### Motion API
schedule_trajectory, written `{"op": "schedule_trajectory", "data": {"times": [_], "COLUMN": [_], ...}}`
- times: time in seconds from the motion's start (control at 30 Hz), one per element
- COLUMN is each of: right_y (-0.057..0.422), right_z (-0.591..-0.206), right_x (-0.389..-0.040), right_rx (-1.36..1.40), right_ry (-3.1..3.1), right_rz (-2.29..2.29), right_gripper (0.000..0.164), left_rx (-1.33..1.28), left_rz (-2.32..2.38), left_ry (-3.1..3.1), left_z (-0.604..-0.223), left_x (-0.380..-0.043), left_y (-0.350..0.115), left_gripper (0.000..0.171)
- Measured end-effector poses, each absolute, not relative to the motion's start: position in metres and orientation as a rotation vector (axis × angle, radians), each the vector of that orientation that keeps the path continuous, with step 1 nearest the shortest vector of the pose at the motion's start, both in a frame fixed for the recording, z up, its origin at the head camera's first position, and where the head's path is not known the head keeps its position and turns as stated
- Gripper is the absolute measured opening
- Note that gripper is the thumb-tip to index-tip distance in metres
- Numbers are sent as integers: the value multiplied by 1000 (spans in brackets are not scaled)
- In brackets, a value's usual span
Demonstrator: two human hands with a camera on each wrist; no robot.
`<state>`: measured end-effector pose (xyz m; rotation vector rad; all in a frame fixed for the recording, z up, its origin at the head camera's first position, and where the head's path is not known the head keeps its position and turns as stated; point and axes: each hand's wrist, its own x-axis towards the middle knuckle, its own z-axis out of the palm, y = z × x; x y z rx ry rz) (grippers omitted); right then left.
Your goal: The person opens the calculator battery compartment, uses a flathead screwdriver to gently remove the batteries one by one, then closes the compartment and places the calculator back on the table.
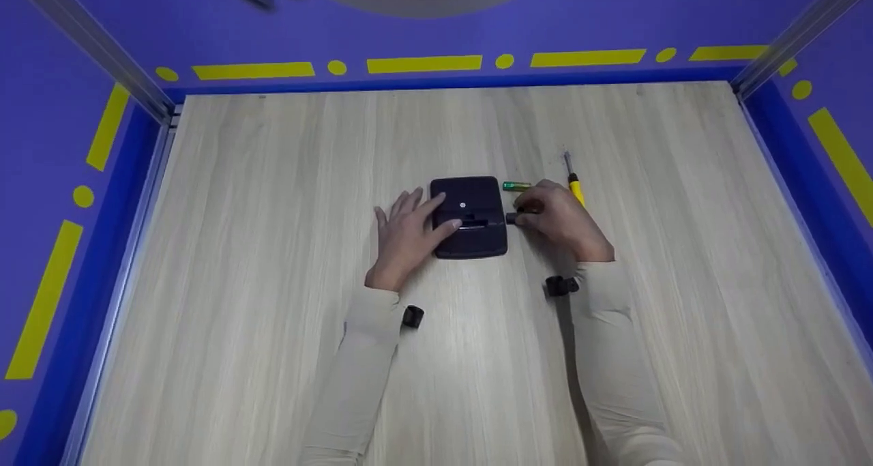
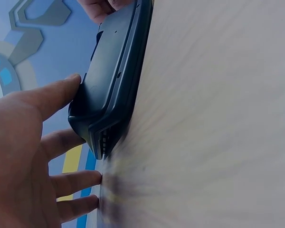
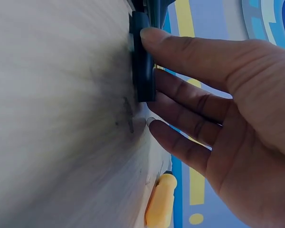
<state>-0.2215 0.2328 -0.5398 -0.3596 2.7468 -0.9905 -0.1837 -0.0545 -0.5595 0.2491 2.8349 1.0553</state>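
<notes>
A flat black device, shaped like a desk calculator lying face down, shows a small slot in its upper side. My left hand rests on its left part, thumb and index finger extended over the top; the other fingers spread beside it on the table. In the left wrist view the device appears edge-on. Just right of it, my right hand pinches a small black piece, like a battery cover, between thumb and fingers. Beyond those fingers lies a green battery, partly hidden.
A screwdriver with a yellow handle lies right of my right hand, its tip pointing away. The light wood table is bordered by blue walls with yellow marks at the back and both sides.
</notes>
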Motion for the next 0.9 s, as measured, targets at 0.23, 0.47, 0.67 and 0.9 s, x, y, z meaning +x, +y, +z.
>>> {"op": "schedule_trajectory", "data": {"times": [0.23, 0.47, 0.67, 0.9], "right_y": [234, 234, 234, 235], "right_z": [-540, -540, -539, -540], "right_x": [-222, -221, -220, -220], "right_rx": [-363, -393, -391, -316], "right_ry": [2755, 2780, 2778, 2734], "right_rz": [-985, -962, -962, -1032], "right_gripper": [23, 21, 20, 18], "left_rx": [258, 267, 254, 262], "left_rz": [1093, 1084, 1053, 1023], "left_ry": [2796, 2798, 2821, 2831], "left_z": [-555, -554, -555, -556], "left_x": [-185, -185, -185, -185], "left_y": [-59, -64, -66, -67], "left_gripper": [70, 68, 69, 69]}}
